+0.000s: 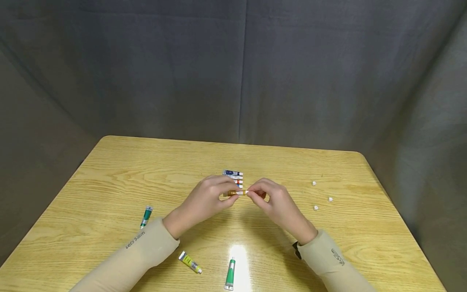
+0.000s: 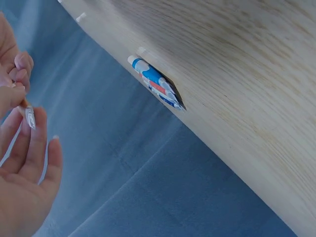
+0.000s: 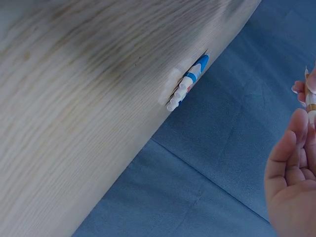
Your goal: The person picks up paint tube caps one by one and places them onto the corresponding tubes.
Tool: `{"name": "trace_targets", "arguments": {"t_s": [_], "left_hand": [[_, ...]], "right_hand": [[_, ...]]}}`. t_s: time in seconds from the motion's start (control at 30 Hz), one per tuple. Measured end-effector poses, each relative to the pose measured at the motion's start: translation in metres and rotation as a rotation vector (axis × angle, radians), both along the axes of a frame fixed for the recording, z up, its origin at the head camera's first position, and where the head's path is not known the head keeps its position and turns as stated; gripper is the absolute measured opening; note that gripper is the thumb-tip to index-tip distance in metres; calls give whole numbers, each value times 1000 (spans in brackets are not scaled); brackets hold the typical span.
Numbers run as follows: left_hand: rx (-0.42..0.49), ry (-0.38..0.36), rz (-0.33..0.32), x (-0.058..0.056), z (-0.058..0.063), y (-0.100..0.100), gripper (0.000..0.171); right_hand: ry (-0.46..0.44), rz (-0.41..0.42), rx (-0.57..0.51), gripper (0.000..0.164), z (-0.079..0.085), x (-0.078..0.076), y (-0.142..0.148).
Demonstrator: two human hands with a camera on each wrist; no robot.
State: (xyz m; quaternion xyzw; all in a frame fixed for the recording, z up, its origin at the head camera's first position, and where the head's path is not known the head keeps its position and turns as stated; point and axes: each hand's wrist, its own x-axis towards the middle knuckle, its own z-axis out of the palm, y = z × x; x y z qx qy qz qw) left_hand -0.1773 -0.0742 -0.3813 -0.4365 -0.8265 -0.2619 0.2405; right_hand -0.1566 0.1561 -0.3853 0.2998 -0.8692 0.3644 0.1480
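Observation:
Over the middle of the table, my left hand (image 1: 209,198) holds a small ochre paint tube (image 1: 232,193) between thumb and fingers. The tube lies sideways, its white cap (image 1: 247,192) toward the right. My right hand (image 1: 277,202) pinches that cap end with thumb and forefinger. In the left wrist view the tube's silvery crimped end (image 2: 30,117) sticks out past the fingers. The right wrist view shows the ochre band (image 3: 311,107) beside the fingertips. Just behind the hands lies a row of several tubes, a dark blue tube (image 1: 233,172) farthest back; the left fingers partly cover the row.
Three small white caps (image 1: 315,208) lie scattered on the table (image 1: 284,162) at the right. Nearer the front are a green tube (image 1: 230,273) and a yellow-green tube (image 1: 190,262). A dark green tube (image 1: 146,216) lies beside the left sleeve. Grey curtain (image 1: 175,81) hangs behind.

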Motion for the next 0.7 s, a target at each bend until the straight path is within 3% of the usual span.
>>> {"name": "trace_targets", "arguments": {"t_s": [0.17,0.4,0.5,0.7], "left_hand": [[-41,100,43,0,-1,1,11],[-61,239,20,1,-4,0,13],[-65,239,32,1,-4,0,13],[-98,160,108,-3,-6,-1,11]], "right_hand": [[-17,-17,-3,5,-1,0,-1],[-99,-21,-26,6,-1,1,-2],[-146,-32,-57,6,-5,0,-3],[-189,-52,-56,8,-9,-4,2]]}}
